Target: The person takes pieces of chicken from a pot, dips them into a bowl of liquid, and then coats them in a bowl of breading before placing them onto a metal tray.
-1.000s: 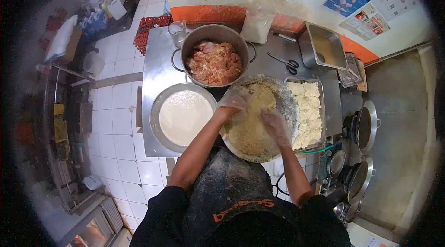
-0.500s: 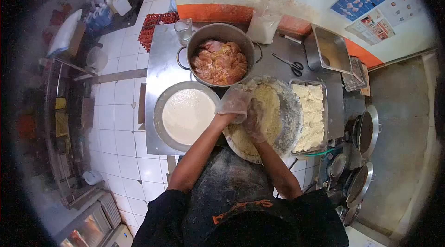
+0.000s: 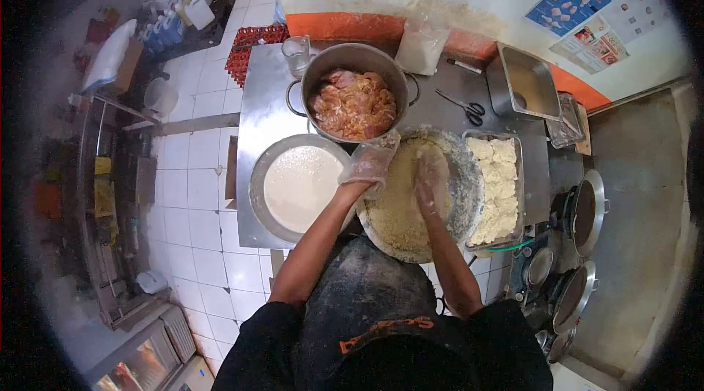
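R hand [image 3: 430,180] moved off L hand [image 3: 369,163], now in flour [image 3: 392,226] in wide bowl [image 3: 467,185]; L at left rim; can't tell grips. Batter [image 3: 299,182] in basin [image 3: 258,204], raw meat [image 3: 352,105] in pot [image 3: 367,58], coated pcs [image 3: 495,189] in tray [image 3: 522,193].

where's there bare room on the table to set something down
On the left, bare table lies between its edge, the clear container, the meat pot and the white-liquid bowl; a smaller patch separates the pot and scissors. It's crowded around the powder bowl: left hand at its rim, right hand inside, tray alongside.
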Action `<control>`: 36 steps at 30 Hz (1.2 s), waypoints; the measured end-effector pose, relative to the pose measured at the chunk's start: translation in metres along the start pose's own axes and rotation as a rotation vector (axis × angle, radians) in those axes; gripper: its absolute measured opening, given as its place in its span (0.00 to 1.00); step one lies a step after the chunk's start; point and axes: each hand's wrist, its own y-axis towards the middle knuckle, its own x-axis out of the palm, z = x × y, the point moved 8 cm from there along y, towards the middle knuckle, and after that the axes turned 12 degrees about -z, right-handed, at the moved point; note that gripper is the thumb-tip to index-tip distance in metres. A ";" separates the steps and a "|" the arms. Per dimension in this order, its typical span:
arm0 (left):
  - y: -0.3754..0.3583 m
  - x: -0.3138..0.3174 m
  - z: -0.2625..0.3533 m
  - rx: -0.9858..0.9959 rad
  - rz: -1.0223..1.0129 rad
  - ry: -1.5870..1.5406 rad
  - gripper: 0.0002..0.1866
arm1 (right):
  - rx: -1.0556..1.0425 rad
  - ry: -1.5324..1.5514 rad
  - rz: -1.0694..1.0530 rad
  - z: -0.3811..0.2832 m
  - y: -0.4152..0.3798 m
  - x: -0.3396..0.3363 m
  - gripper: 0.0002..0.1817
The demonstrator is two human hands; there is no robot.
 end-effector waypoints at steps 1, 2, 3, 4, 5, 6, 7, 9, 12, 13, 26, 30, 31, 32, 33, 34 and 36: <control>0.000 0.002 0.010 -0.015 0.002 0.397 0.25 | 0.004 -0.004 0.004 0.006 0.002 -0.015 0.24; -0.009 0.013 0.011 -0.006 -0.006 0.386 0.25 | -0.010 -0.166 -0.237 0.003 0.003 -0.011 0.24; -0.015 0.029 0.000 -0.007 -0.129 0.003 0.24 | -0.031 -0.325 -0.475 0.002 0.010 -0.006 0.24; -0.019 0.046 -0.006 -0.009 -0.252 -0.375 0.24 | -0.054 -0.481 -0.713 0.001 0.014 0.001 0.25; -0.020 0.042 0.001 0.002 -0.257 -0.373 0.24 | -0.075 -0.634 -0.951 0.004 0.010 0.008 0.25; -0.019 0.043 0.007 0.032 -0.350 -0.218 0.22 | -0.104 -0.789 -1.186 0.007 0.004 0.016 0.25; -0.019 0.046 0.012 0.056 -0.438 -0.064 0.20 | -0.108 -0.792 -1.177 0.006 0.009 0.015 0.25; -0.023 0.031 0.010 0.014 -0.356 -0.253 0.19 | -0.010 -0.783 -1.256 0.014 0.002 0.016 0.28; -0.032 0.039 -0.001 0.028 -0.217 -0.255 0.18 | 0.131 -0.759 -1.371 0.025 -0.008 0.024 0.32; -0.034 0.043 0.002 0.087 -0.161 -0.075 0.17 | 0.126 -0.758 -1.373 0.038 -0.007 0.022 0.32; -0.038 0.053 -0.003 0.045 -0.254 -0.011 0.22 | 0.007 -0.555 -0.871 -0.155 0.016 -0.067 0.37; -0.051 0.002 0.014 -0.018 -0.086 -0.506 0.23 | 0.043 -0.705 -0.867 -0.163 -0.016 -0.076 0.33; -0.058 -0.006 0.018 -0.068 -0.083 -0.719 0.23 | 0.040 -0.707 -0.867 -0.159 -0.022 -0.078 0.33; -0.060 -0.017 0.027 -0.071 -0.080 -0.718 0.23 | 0.152 -0.624 -0.824 -0.141 -0.027 -0.086 0.33; -0.060 -0.025 0.041 -0.028 -0.137 -0.733 0.23 | 0.262 -0.539 -0.778 -0.122 -0.035 -0.094 0.33; -0.061 -0.025 0.054 0.017 -0.196 -0.746 0.23 | 0.260 -0.536 -0.778 -0.102 -0.046 -0.094 0.33; -0.074 0.056 0.062 -0.062 -0.380 -0.420 0.23 | 0.393 -0.465 -0.704 -0.025 -0.083 -0.096 0.29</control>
